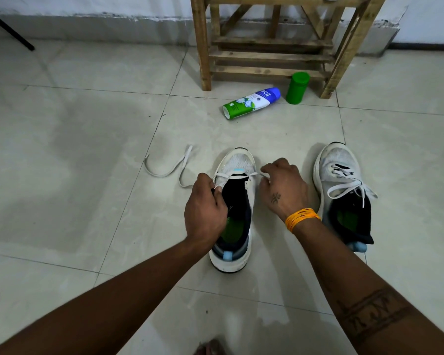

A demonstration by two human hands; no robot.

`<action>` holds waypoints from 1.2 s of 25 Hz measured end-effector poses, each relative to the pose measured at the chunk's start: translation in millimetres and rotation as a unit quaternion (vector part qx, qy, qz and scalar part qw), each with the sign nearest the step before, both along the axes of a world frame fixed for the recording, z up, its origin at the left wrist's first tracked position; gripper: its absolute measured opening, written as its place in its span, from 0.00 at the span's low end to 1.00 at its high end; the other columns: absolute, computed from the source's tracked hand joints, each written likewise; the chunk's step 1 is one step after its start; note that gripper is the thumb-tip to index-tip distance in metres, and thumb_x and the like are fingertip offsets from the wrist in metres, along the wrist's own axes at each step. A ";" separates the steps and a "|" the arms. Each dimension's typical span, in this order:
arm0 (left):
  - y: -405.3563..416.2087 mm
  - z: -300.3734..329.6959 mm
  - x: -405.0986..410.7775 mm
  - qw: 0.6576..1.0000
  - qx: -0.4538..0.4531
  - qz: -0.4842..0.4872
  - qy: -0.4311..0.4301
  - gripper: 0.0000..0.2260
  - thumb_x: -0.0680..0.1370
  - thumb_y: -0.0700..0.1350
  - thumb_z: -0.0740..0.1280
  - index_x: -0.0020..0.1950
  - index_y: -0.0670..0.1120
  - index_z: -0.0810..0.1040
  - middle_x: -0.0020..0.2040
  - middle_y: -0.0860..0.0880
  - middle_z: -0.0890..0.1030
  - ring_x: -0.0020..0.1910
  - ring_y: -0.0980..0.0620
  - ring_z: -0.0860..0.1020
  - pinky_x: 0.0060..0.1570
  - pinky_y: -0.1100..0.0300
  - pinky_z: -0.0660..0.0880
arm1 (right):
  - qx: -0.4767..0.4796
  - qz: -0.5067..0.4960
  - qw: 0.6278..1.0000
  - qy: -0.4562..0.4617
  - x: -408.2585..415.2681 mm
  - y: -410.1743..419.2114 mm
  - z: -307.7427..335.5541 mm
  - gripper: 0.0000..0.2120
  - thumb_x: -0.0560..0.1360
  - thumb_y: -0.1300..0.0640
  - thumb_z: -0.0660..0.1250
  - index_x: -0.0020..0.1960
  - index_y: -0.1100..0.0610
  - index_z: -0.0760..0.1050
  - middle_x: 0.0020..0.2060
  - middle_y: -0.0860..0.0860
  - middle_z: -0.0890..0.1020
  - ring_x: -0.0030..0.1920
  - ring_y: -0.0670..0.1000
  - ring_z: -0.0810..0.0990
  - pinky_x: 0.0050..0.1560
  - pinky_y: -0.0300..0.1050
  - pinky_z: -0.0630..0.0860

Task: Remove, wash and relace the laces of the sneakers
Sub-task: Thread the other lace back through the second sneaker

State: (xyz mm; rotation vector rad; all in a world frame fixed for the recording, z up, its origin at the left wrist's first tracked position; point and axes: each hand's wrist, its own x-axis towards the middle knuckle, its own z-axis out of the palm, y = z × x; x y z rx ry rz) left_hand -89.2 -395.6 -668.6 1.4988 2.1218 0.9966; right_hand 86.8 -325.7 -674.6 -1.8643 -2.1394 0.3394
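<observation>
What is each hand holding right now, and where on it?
Both hands pinch the white lace of the left sneaker: left hand at its left side, right hand at its right.

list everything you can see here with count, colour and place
sneaker being worked on: 1, white with dark lining, on the floor between the hands
laced sneaker: 1, white, on the floor to the right
lace: 1, white, threaded across the near sneaker's front, rest trailing left on the floor
bottle: 1, white, green and blue, lying by the rack
jar: 1, green, upright beside the rack leg
wooden rack: 1, brown, against the wall
wristband: 1, orange, right wrist
left hand: pinches the lace
right hand: pinches the lace
</observation>
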 end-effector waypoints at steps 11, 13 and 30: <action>0.7 -1.9 -4.6 0.999 -0.023 -0.011 -0.048 0.10 0.81 0.46 0.66 0.46 0.47 0.67 0.35 0.51 0.73 0.35 0.48 0.72 0.36 0.52 0.69 | -0.032 -0.068 0.996 0.052 -5.9 -0.6 -16.1 0.09 0.78 0.54 0.63 0.47 0.57 0.80 0.45 0.57 0.84 0.49 0.64 0.80 0.40 0.49 0.69; 1.4 5.9 -11.2 0.993 -0.037 -0.045 -0.103 0.15 0.81 0.55 0.68 0.42 0.47 0.71 0.33 0.51 0.74 0.33 0.51 0.73 0.37 0.55 0.71 | -0.003 -0.039 0.997 0.061 -8.9 -2.2 -14.0 0.12 0.77 0.52 0.61 0.52 0.56 0.80 0.46 0.56 0.85 0.49 0.64 0.81 0.42 0.51 0.73; 78.0 8.2 -43.4 0.970 -0.145 -0.186 0.061 0.11 0.80 0.45 0.69 0.39 0.51 0.72 0.37 0.54 0.75 0.43 0.47 0.76 0.45 0.52 0.72 | 0.029 -0.008 0.996 0.080 -9.0 10.5 -17.7 0.07 0.80 0.56 0.64 0.48 0.58 0.79 0.43 0.57 0.83 0.46 0.63 0.80 0.41 0.52 0.72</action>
